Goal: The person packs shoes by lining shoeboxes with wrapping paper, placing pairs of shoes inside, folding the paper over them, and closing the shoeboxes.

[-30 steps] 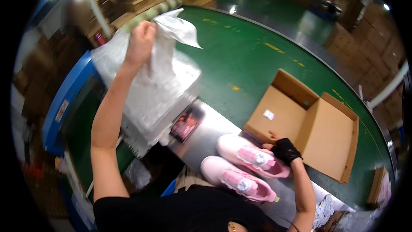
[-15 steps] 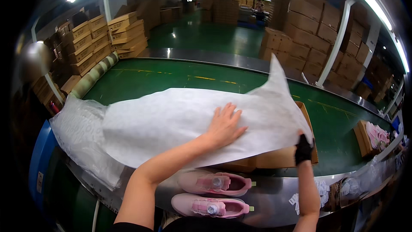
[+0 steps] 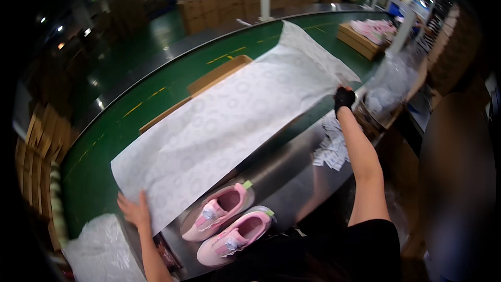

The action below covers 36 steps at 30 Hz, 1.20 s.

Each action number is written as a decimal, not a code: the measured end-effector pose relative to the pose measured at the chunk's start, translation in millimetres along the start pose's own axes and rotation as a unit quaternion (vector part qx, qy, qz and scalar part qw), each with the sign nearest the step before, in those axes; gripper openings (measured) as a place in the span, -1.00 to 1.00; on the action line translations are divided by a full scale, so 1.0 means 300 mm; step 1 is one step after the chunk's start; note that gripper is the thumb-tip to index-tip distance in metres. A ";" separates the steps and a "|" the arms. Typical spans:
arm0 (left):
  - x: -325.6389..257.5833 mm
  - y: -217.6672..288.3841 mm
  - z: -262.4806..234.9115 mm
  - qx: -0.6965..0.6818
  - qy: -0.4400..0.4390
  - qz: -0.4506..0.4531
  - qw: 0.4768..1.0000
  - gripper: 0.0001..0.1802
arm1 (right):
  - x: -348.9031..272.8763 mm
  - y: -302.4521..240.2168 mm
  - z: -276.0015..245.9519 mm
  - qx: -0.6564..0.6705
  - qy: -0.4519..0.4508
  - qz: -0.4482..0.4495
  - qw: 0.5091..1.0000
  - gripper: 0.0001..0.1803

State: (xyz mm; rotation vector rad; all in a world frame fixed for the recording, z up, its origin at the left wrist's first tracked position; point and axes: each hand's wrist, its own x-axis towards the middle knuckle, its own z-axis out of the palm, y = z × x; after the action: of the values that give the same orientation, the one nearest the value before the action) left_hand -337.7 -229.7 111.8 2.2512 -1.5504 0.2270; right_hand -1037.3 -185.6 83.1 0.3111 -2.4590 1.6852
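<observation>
A wide sheet of white tissue paper (image 3: 219,125) with a faint pattern stretches between my hands, over an open brown shoebox (image 3: 222,74) whose far edge shows behind it. My right hand (image 3: 344,98), in a black fingerless glove, grips the paper's right end, which bends upward. At the near left corner, my left hand (image 3: 135,211) touches the paper's edge with thumb and fingers apart. Close to me, on the metal ledge (image 3: 282,172), a pair of pink shoes (image 3: 229,224) with crumpled stuffing in their openings sits side by side. The paper hides most of the box.
A green conveyor belt (image 3: 151,99) runs behind the paper. Another box with pink shoes (image 3: 362,39) stands on it at far right. Small white slips (image 3: 332,143) lie beside my right forearm. Clear plastic (image 3: 391,83) fills a carton at right; more white wrapping (image 3: 104,248) lies at lower left.
The view has turned right. My left hand has gone from the middle of the paper to its left end. The paper now lies off the plastic pile, drawn rightward by my right hand.
</observation>
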 end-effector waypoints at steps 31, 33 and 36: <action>0.209 0.133 0.113 -0.534 -0.307 0.014 0.787 -0.48 | -0.816 -0.702 -0.224 0.160 -0.747 -0.173 0.621 -0.60; 0.255 0.099 0.036 -0.485 -0.271 -0.001 0.832 -0.50 | -0.840 -0.780 -0.139 0.135 -0.707 -0.112 0.685 -0.62; 0.326 0.122 -0.065 -0.475 -0.308 -0.041 0.823 -0.52 | -0.901 -0.607 0.114 0.069 -0.640 -0.295 0.706 -0.58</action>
State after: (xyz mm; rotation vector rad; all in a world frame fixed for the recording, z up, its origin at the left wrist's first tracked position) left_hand -333.4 -317.1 172.3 1.5737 -1.3362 -1.1558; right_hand -730.2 -257.4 171.9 2.7013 -2.2115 1.4526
